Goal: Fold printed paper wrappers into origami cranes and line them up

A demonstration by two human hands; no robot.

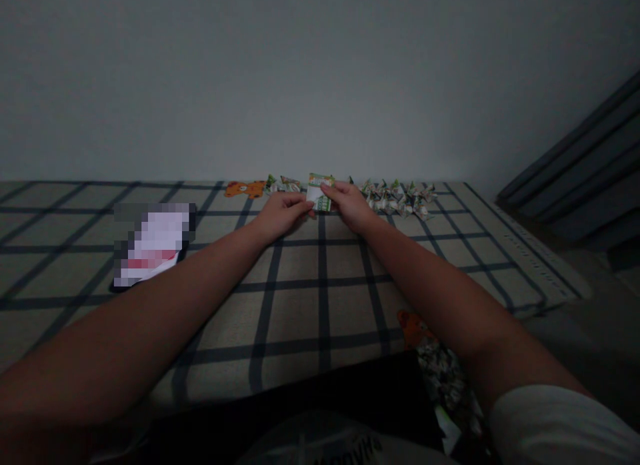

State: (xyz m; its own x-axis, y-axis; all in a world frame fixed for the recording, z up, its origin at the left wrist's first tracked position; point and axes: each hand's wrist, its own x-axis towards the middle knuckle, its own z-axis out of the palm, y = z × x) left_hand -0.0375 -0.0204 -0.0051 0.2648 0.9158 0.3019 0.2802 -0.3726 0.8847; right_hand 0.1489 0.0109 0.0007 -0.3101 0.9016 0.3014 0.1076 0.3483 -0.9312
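Observation:
A small flat piece of printed paper or wrapper (pixel 320 197), green, white and orange, is held up between both hands near the back of the cloth. My left hand (pixel 286 213) is closed, thumb and fingers pinching its lower left edge. On the other side, my right hand (pixel 351 204) pinches its right edge, with the thumb across the front. Several crumpled or folded pieces (pixel 395 197) with similar printing lie in rows just right of my right hand. A few more folded pieces (pixel 283 184) lie behind my left hand.
A checked cloth (pixel 295 305) covers the surface, which meets a plain wall (pixel 320 78). A lit phone (pixel 155 245) lies at left. An orange bear-shaped piece (pixel 245 188) rests at the back. More folded pieces (pixel 445 378) sit under my right forearm. Dark folds (pixel 585 158) hang at right.

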